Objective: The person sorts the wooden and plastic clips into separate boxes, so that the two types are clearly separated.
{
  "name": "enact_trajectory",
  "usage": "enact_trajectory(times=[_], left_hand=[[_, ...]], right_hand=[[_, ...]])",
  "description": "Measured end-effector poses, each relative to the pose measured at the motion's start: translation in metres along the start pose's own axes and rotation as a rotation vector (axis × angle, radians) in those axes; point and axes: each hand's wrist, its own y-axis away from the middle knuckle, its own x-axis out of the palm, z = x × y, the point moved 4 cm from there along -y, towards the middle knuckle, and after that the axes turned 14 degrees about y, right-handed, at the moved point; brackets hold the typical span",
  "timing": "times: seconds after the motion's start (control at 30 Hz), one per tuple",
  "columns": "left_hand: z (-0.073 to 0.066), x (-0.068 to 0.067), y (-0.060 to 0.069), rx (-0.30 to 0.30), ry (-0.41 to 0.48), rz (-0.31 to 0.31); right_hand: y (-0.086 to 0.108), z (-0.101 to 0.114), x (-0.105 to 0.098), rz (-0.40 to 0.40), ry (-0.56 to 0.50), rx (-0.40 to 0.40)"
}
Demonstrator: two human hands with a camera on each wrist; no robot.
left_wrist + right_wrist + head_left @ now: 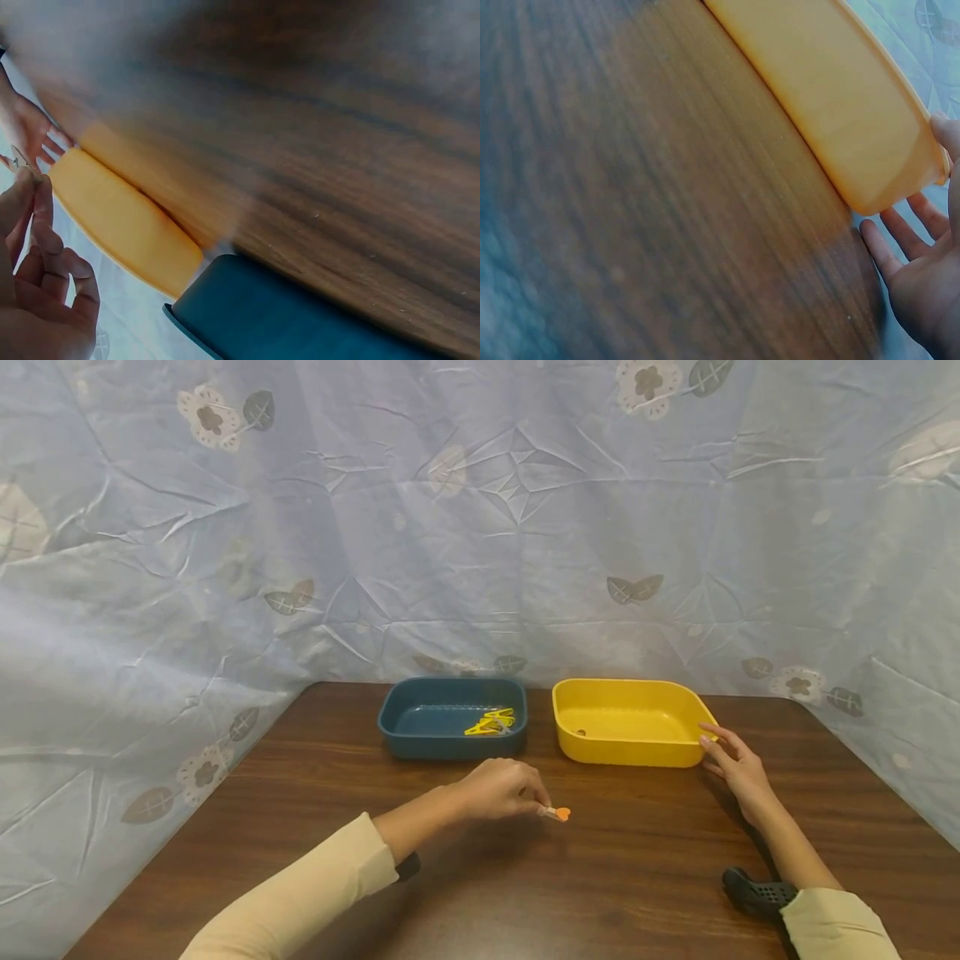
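My left hand (504, 789) is over the table's middle, in front of the two bins. Between thumb and fingertips it pinches a small wooden clothespin (552, 812) with an orange heart (562, 814) on it. In the left wrist view the clothespin (18, 159) shows a metal spring. My right hand (740, 774) touches the right front corner of the yellow bin (637, 753). In the right wrist view its fingers (904, 238) are spread and fairly straight along the outside, with one digit at the rim. A small brownish thing (581, 732) lies inside that bin.
Left of the yellow bin stands a dark teal bin (450, 747) with several yellow clips (491, 722) and something greyish at its right end. Both bins stand near the back edge of the brown wooden table (600, 885). A flowered curtain (450, 527) hangs behind.
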Motion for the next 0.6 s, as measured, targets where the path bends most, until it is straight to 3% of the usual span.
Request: enact_trajectory(times=[0.23,0.6], left_hand=[[0.010,-0.002,-0.015,-0.056,0.008,-0.034],[0.018,-0.004,-0.042,-0.049,-0.017,-0.105]], right_hand=[[0.000,0.001,0.000,-0.005,-0.008,0.002],[0.000,0.001,0.001,0.000,-0.020,0.022]])
